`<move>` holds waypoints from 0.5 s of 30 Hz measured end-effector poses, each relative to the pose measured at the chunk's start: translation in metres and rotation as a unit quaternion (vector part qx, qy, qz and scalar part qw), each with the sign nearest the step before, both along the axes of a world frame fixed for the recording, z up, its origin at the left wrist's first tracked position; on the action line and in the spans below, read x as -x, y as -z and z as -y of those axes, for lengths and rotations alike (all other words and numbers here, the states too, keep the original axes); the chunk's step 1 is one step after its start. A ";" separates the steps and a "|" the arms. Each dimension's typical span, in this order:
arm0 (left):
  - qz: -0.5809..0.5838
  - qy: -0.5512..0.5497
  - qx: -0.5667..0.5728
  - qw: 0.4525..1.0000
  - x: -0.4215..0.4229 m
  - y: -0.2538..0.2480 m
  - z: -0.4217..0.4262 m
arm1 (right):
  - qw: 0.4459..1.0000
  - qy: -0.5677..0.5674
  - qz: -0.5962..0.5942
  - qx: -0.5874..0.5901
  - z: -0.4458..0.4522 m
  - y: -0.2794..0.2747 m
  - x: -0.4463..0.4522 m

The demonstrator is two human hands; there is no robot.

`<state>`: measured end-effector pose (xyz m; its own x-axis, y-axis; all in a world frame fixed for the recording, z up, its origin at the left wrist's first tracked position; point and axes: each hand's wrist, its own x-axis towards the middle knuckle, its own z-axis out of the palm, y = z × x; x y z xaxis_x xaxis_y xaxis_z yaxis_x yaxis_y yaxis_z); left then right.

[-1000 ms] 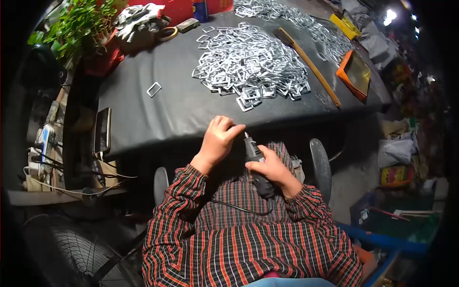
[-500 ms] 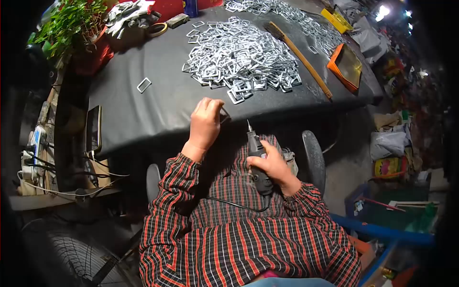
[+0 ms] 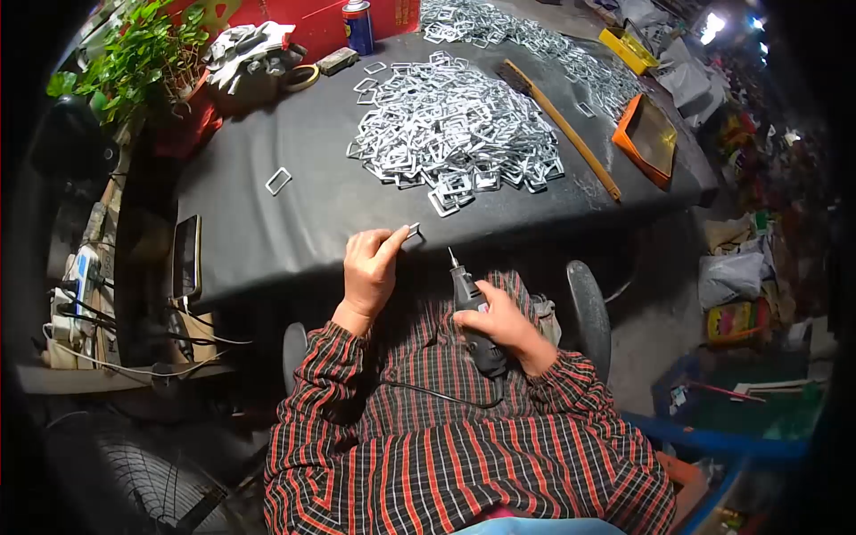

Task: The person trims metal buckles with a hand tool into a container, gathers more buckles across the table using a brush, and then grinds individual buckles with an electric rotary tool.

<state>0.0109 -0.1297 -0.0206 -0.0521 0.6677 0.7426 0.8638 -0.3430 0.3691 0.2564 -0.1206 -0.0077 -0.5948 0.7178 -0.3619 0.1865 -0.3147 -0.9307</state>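
Note:
My left hand pinches a small metal frame between thumb and fingers, just over the front edge of the table. My right hand is wrapped round a dark rotary tool, whose thin bit points up and away from me. The tool's tip is a short way right of the metal frame and apart from it. Beyond my hands lies a big pile of rectangular metal frames. A single frame lies by itself to the left.
The dark-covered table bears a long wooden-handled brush, an orange tray, a yellow box, a tape roll, a blue can and a phone. A cord crosses my lap.
My left hand has moved left, then slightly down, and the metal frame at its fingertips now shows more clearly. My right hand keeps the rotary tool, tip slightly lower and further left than half a second ago.

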 end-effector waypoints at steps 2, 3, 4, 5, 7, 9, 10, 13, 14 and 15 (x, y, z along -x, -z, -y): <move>-0.005 0.015 0.021 1.000 0.002 -0.005 0.001 | 1.000 -0.001 0.010 -0.010 -0.001 0.002 0.005; -0.004 0.015 0.019 1.000 -0.001 -0.005 -0.001 | 1.000 -0.001 0.011 -0.012 -0.002 0.001 0.007; 0.006 0.031 0.021 0.999 -0.006 -0.004 -0.004 | 0.999 -0.010 0.027 -0.029 -0.004 -0.001 0.009; 0.016 0.047 0.023 0.998 -0.012 -0.004 -0.008 | 0.998 -0.017 0.042 -0.046 -0.006 -0.003 0.011; 0.027 0.066 0.021 0.997 -0.016 -0.007 -0.012 | 0.996 -0.022 0.059 -0.067 -0.011 -0.007 0.014; 0.012 0.057 0.050 0.997 -0.015 -0.009 -0.010 | 0.994 -0.013 0.071 -0.083 -0.016 -0.005 0.018; 0.005 0.052 0.066 0.996 -0.014 -0.011 -0.009 | 0.993 -0.008 0.077 -0.090 -0.017 -0.006 0.020; 0.022 0.066 0.086 0.994 -0.009 -0.008 -0.007 | 0.993 -0.007 0.078 -0.090 -0.020 -0.011 0.025; 0.029 0.072 0.096 0.992 -0.007 -0.008 -0.007 | 0.993 -0.007 0.077 -0.090 -0.021 -0.012 0.027; 0.029 0.070 0.096 0.993 -0.005 -0.008 -0.007 | 0.993 -0.009 0.077 -0.090 -0.023 -0.008 0.028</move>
